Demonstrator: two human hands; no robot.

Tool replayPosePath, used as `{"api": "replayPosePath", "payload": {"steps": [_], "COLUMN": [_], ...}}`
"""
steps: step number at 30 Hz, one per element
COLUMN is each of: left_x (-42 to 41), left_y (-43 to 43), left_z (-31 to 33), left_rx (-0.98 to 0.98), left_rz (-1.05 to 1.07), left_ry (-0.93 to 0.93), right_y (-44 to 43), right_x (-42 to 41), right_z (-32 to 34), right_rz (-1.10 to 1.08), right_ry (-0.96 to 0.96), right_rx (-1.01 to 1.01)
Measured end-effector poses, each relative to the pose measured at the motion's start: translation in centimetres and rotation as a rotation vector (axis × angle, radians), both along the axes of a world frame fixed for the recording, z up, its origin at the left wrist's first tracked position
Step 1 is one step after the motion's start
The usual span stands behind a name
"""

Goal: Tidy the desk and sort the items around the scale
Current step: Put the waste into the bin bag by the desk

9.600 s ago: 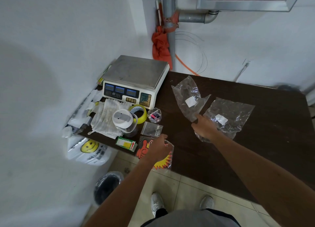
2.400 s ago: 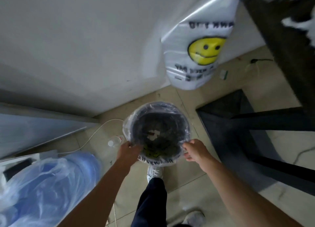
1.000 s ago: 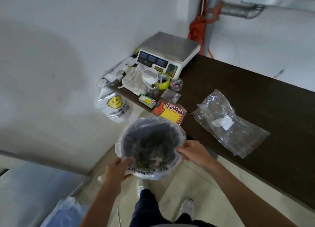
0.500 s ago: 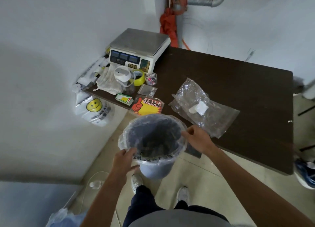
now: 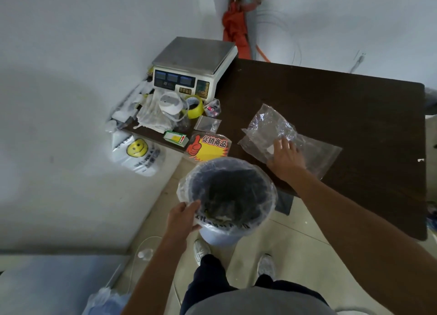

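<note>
With the left hand [image 5: 183, 216], gripped the near rim of the lined bin [image 5: 220, 238], fingers curled over the plastic, just in front of the counter [image 5: 343, 106]. With the right hand [image 5: 286, 157], fingers straight and spread, pressed down on the clear plastic bags [image 5: 272, 125] lying on the dark top. Noted, just beyond the bin, a red-and-yellow sign [image 5: 208, 146] at the counter's edge; farther left, a green box [image 5: 176, 137], a white-lidded jar [image 5: 170, 104] and a yellow tape roll [image 5: 197, 104] crowded before the scale [image 5: 196, 57] in the back corner. Found a smiley-face bag [image 5: 138, 154] hanging below.
</note>
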State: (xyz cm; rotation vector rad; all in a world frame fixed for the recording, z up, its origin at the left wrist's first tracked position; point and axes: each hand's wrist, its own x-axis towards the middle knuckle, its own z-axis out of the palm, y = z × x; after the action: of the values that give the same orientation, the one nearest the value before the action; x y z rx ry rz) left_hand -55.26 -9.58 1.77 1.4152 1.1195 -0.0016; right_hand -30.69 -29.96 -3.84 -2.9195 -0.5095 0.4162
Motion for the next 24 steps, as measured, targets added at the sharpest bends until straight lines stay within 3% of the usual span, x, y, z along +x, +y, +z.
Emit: {"api": "replayPosePath", "payload": {"steps": [12, 24], "left_x": [2.2, 4.0], "left_y": [0.7, 2.1], "left_z": [0.8, 1.6], "left_rx": [0.035, 0.067], "left_rz": [-0.063, -0.111], "left_ry": [0.003, 0.035], "right_y": [-2.0, -3.2], "right_x": [0.0, 0.3], "right_z": [-1.8, 0.5], "right_rz": [-0.078, -0.071], "right_ry": [0.108, -0.098], "right_rx": [0.040, 0.052]}}
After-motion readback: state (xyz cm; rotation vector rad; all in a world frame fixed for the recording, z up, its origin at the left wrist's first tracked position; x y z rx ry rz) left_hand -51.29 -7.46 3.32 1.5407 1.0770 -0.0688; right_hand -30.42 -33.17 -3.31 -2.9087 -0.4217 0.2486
